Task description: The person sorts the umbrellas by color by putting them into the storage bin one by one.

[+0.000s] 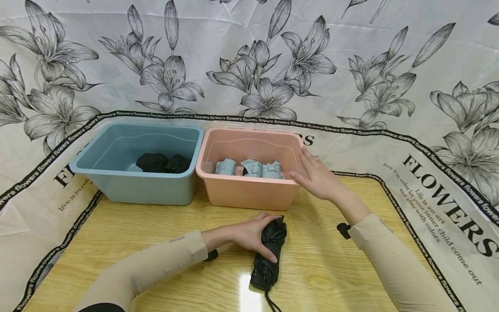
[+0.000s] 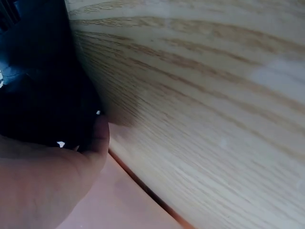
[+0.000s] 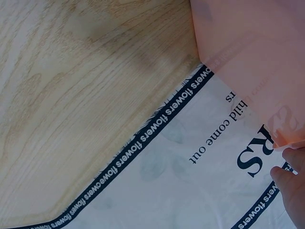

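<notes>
A black folded umbrella (image 1: 275, 236) lies on the wooden table in the head view, its wrist cord trailing toward the front edge. My left hand (image 1: 249, 234) grips it from the left, thumb on the near side and fingers over the far end. Close up in the left wrist view, the umbrella (image 2: 43, 86) is dark against my hand (image 2: 52, 179). My right hand (image 1: 319, 177) rests on the right end of the pink bin (image 1: 249, 193), fingers extended along its rim. Only fingertips of that hand (image 3: 291, 179) show beside the bin in the right wrist view.
Several light blue rolled bundles (image 1: 252, 168) lie inside the pink bin. To its left stands a blue bin (image 1: 144, 189) with black bundles (image 1: 153, 162) in it. Flower-printed cloth (image 1: 249, 65) hangs behind and borders the wooden table (image 1: 331, 260).
</notes>
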`<state>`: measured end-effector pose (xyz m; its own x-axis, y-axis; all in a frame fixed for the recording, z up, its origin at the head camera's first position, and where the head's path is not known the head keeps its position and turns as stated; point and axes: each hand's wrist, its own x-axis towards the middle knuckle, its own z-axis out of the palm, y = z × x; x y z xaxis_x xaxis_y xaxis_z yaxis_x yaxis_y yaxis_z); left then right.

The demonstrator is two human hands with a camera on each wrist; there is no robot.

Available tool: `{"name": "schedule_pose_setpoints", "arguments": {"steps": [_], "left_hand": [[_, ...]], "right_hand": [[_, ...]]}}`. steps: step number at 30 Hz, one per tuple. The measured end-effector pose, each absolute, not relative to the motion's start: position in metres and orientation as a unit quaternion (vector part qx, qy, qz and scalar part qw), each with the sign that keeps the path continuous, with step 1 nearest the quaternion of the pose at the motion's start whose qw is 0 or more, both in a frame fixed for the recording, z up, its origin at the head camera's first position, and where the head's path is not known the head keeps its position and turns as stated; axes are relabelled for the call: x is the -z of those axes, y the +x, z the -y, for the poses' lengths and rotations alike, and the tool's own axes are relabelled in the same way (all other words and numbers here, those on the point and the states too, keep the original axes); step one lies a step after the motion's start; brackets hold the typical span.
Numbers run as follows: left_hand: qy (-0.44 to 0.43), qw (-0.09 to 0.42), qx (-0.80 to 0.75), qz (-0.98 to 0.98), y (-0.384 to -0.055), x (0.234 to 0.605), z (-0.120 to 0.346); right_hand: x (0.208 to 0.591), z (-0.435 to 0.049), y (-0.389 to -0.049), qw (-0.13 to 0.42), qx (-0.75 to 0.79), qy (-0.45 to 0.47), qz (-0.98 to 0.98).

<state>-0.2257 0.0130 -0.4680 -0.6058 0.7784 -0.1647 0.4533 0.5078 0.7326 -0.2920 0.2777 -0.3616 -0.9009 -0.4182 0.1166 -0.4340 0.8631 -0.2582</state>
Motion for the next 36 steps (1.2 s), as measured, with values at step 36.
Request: {"name": "schedule_pose_setpoints", "arguments": {"steps": [36], "left_hand": [[0.389,0.230,-0.419,-0.787,-0.2234,0.4639,-0.0112]], "right_hand": [[0.3612,-0.2779,-0.2922,0.024,-0.140,0.219,0.965]]}}
